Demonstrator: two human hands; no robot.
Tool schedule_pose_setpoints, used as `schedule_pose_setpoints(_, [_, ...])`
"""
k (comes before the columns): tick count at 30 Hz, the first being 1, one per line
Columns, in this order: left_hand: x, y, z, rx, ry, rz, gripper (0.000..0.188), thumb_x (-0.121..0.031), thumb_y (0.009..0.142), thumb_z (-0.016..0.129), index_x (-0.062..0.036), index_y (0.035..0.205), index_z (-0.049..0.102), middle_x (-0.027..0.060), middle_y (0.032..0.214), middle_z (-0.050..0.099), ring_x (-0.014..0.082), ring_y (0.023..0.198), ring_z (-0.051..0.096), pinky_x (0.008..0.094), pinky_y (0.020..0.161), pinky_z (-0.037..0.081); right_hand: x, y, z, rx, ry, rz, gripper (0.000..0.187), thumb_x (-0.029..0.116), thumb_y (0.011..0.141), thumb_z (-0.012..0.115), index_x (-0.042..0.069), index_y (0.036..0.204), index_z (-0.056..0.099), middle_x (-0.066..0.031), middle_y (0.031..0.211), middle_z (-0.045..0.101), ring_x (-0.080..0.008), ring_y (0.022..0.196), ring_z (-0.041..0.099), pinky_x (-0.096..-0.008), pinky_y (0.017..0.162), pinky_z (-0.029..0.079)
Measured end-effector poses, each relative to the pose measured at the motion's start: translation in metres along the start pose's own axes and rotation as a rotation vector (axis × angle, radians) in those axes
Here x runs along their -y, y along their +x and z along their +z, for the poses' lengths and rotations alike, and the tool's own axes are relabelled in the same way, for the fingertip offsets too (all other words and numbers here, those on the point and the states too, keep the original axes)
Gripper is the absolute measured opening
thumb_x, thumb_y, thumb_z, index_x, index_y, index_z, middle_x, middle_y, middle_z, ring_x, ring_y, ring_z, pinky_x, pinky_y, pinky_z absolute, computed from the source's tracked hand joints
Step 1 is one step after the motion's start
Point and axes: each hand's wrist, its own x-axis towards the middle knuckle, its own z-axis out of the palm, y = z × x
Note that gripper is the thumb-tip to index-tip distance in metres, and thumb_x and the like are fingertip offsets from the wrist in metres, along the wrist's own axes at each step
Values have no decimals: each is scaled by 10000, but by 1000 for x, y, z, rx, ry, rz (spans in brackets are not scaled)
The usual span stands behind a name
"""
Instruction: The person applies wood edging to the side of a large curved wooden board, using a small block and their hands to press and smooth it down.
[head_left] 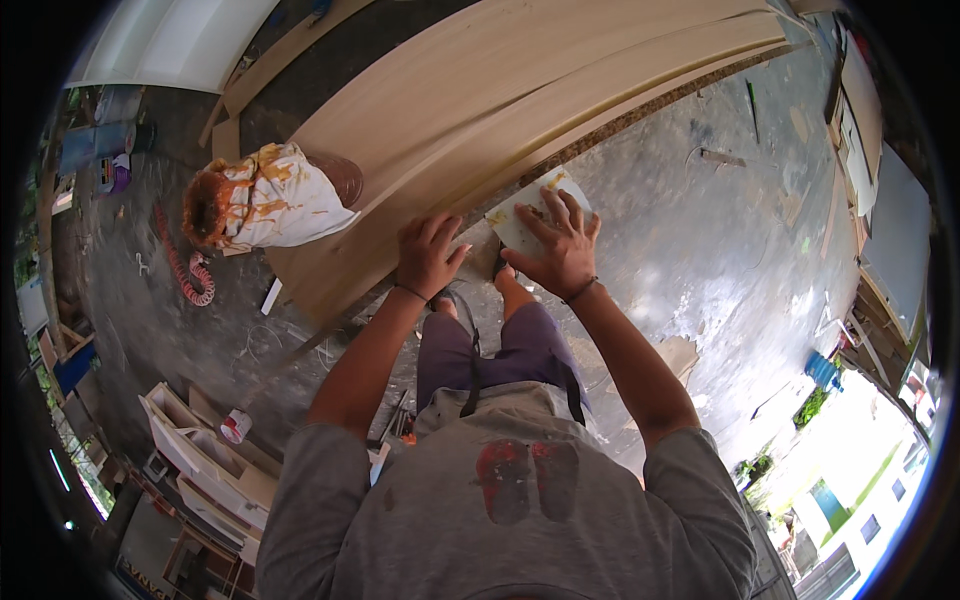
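Observation:
My left hand [428, 258] rests on the near edge of a long, light-brown wooden board [470, 110], its fingers outstretched and slightly apart. To the right, my right hand [562, 245] grips a pale, flat, squarish piece [515, 233] with yellowish smears, fingers spread over its face and thumb by its lower edge. That piece overlaps the board's near edge; whether it touches the board I cannot tell. Left of my hands, on the board, is a container [300, 205] wrapped in white material, its orange-brown drips running down from a crusted rim.
A coiled reddish hose [190, 270] and a short white strip [271, 296] lie on the grey floor [690, 220] at left. Wooden box-like pieces [200, 440] stand at lower left, with a white roll [236, 426] beside them. Sheets of board [895, 240] lean at the far right.

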Motion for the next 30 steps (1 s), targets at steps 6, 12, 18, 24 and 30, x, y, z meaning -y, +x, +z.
schedule_pose_setpoints(6, [17,-20,-8,-7,-14,2,300,-237,797,719,-137,1072,650,33,1065,591,271,1009,549,443,872,407,12,-7,40,14,-72,4,698,618,696,703,329,1318,573,-73,1522,336,-312,1416,254,-732,1022,146])
schedule_pose_setpoints(12, [24,-23,3,-47,-71,-9,215,-212,821,692,-167,1028,661,12,1010,588,257,974,558,437,843,413,14,-3,64,-58,-81,-9,691,588,698,704,326,1322,564,-71,1524,327,-313,1424,233,-757,1009,152])
schedule_pose_setpoints(18, [26,-23,4,-54,-76,-9,189,-206,818,690,-162,998,657,15,993,581,262,963,554,440,831,417,25,-10,44,47,-108,79,678,590,696,704,319,1305,586,-60,1516,353,-301,1420,248,-740,1019,144])
schedule_pose_setpoints(24, [23,-21,4,-54,-77,-1,184,-209,814,695,-156,986,659,20,994,579,268,959,551,446,820,419,28,4,34,63,-121,66,659,577,702,699,301,1293,602,-58,1507,367,-293,1416,246,-748,1017,131])
schedule_pose_setpoints(30, [26,-22,7,-65,-71,-14,182,-212,814,695,-157,985,667,23,1001,580,275,967,550,449,820,426,27,9,42,78,-136,58,660,573,696,702,291,1286,607,-58,1503,371,-290,1410,254,-748,1014,128])
